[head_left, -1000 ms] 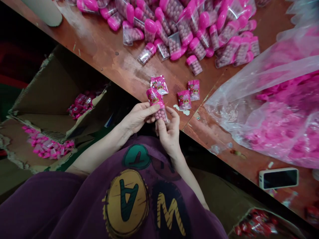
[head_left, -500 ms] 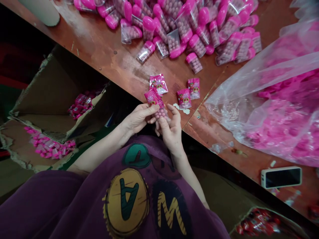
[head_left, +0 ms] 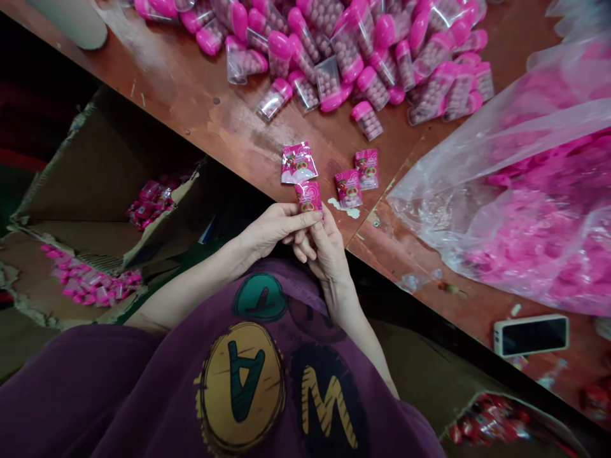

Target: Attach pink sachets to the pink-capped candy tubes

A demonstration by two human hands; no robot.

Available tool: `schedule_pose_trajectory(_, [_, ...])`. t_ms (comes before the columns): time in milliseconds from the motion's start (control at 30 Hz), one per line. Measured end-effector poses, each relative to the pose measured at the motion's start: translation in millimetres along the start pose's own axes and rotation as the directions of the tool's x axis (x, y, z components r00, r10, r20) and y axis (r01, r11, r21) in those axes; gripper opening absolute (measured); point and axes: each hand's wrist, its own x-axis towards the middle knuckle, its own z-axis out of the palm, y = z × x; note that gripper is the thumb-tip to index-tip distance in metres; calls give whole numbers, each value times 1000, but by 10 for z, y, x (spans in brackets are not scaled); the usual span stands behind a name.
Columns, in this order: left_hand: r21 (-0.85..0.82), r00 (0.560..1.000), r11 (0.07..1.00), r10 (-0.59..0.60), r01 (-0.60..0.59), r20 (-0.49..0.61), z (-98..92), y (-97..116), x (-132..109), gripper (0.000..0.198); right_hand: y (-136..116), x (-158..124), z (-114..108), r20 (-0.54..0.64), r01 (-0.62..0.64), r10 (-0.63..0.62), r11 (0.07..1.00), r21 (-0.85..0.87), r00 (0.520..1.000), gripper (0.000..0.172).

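Both hands meet at the table's near edge, closed on one small candy container point(head_left: 309, 198) with a pink printed label around it. My left hand point(head_left: 273, 228) pinches it from the left with thumb and fingers. My right hand point(head_left: 327, 249) wraps the lower part, which is hidden behind its fingers. Three loose pink labels lie on the wooden table point(head_left: 214, 121) just beyond: one point(head_left: 297, 163) at the left, two point(head_left: 348, 188) point(head_left: 366, 169) to the right. A heap of clear candy containers with pink caps point(head_left: 363, 51) fills the far side.
A large clear plastic bag of pink pieces point(head_left: 525, 203) lies at the right. A phone point(head_left: 531, 334) rests near the table's right front edge. An open cardboard box point(head_left: 95, 191) with pink packs stands below left; another box point(head_left: 487, 423) is at the lower right.
The container has turned and sunk deeper into my hands: its candy-filled lower part showed before and is covered now, with only the labelled end sticking out. My right fingers have closed over it.
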Motion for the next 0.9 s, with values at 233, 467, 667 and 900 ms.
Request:
schedule_pose_trajectory(233, [-12, 989, 995, 102, -104, -107, 67, 7, -21, 37, -35, 12, -54, -1, 80, -81, 990, -115, 997, 63])
schedule_pose_trajectory(467, [-54, 974, 994, 79, -92, -212, 70, -70, 15, 43, 88, 10, -36, -47, 101, -109, 982, -159, 993, 58])
schedule_pose_trajectory(667, [38, 979, 988, 152, -148, -138, 80, -36, -49, 41, -215, 34, -140, -106, 161, -193, 954, -251, 975, 52])
schedule_pose_trajectory(900, [258, 838, 925, 364, -277, -406, -190, 143, -32, 26, -656, 240, -296, -124, 201, -621, 427, -882, 774, 59])
